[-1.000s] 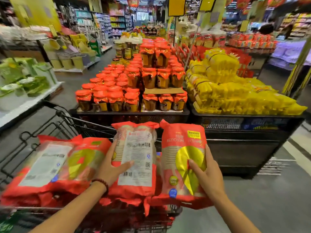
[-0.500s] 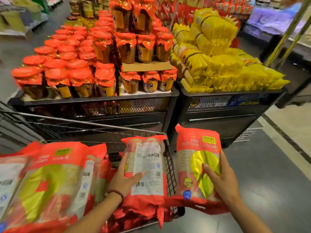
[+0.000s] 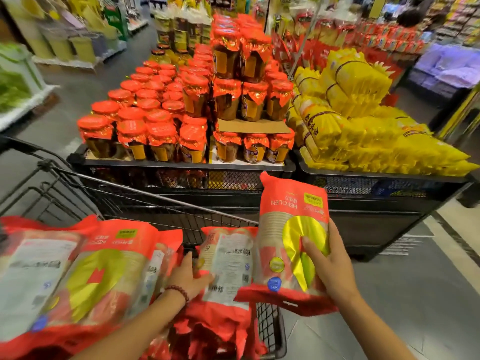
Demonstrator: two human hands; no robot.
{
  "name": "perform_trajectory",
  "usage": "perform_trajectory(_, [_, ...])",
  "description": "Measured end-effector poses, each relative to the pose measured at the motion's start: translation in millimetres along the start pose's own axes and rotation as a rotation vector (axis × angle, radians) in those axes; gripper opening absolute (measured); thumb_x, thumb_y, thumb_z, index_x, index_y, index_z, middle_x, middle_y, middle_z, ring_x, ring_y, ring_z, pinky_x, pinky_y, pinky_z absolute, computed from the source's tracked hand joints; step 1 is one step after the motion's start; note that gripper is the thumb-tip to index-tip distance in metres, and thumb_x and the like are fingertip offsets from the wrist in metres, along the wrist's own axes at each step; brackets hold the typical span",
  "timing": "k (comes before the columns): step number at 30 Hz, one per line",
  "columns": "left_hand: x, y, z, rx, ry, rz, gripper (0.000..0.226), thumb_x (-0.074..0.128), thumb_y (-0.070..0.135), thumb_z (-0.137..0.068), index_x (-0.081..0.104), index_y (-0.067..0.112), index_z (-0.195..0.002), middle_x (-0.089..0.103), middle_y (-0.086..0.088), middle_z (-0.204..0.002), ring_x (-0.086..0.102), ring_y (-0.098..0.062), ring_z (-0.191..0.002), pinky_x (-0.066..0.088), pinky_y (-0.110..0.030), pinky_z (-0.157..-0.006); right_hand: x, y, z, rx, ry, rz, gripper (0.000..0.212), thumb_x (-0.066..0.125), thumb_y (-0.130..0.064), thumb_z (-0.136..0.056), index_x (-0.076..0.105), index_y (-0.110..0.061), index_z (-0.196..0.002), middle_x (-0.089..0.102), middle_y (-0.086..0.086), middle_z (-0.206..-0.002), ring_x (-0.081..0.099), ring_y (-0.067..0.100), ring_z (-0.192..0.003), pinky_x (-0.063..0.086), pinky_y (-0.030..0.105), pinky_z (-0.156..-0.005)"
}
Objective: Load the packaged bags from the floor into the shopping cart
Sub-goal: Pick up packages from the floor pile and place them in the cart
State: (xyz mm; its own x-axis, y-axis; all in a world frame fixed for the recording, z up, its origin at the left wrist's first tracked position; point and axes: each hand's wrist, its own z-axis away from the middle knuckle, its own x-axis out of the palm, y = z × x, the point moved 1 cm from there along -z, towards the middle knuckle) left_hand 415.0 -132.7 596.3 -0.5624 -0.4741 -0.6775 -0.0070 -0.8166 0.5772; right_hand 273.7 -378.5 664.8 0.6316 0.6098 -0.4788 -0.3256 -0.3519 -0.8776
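Observation:
My left hand (image 3: 189, 278) grips a red packaged bag (image 3: 230, 266) showing its white back label, low inside the black wire shopping cart (image 3: 145, 201) at its right end. My right hand (image 3: 330, 266) grips a second red bag with a gold circle (image 3: 291, 229), upright over the cart's right rim and overlapping the first bag. Several more red bags (image 3: 85, 279) lie piled in the cart to the left. The floor below the cart is hidden.
Behind the cart stands a black display bin (image 3: 181, 167) stacked with red-capped jars (image 3: 155, 120). A second bin (image 3: 384, 183) to the right holds yellow packets (image 3: 363, 131). Grey floor (image 3: 415, 294) lies to the right; shelves (image 3: 23, 81) stand at the far left.
My left hand has lowered its bag deeper into the cart. My right hand has lifted its bag higher and moved it left, over the cart's rim. The view tilted up slightly.

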Motion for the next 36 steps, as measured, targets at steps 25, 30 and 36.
perform_trajectory(25, [-220,-61,8,0.328,0.677,0.046,0.043,0.054,0.026,-0.091,0.049,0.014,-0.132,0.050,-0.014,-0.130,0.055,-0.026,-0.113,0.044,-0.042,-0.092,189,-43,88,0.005,-0.219,0.396,0.090,0.061,-0.057,-0.081,0.010,-0.033,-0.151,0.048,0.013,-0.127,0.046,0.028,-0.117,0.038,0.032,-0.089])
perform_trajectory(30, [-228,-57,3,0.368,0.660,-0.057,0.052,0.053,0.030,-0.091,0.040,0.014,-0.138,0.045,-0.016,-0.137,0.046,-0.031,-0.123,0.041,-0.046,-0.097,194,-46,80,0.015,-0.245,0.374,0.086,0.060,-0.056,-0.083,0.012,-0.033,-0.151,0.050,0.016,-0.124,0.048,0.029,-0.117,0.038,0.031,-0.089])
perform_trajectory(36, [-217,-18,-2,0.513,0.629,-0.481,0.070,0.047,0.051,-0.088,0.022,0.023,-0.147,0.025,-0.013,-0.152,0.016,-0.032,-0.142,0.017,-0.061,-0.109,152,-50,73,-0.038,-0.217,0.429,0.086,0.049,-0.066,-0.078,0.020,-0.030,-0.150,0.050,0.010,-0.118,0.051,0.029,-0.113,0.042,0.036,-0.090])
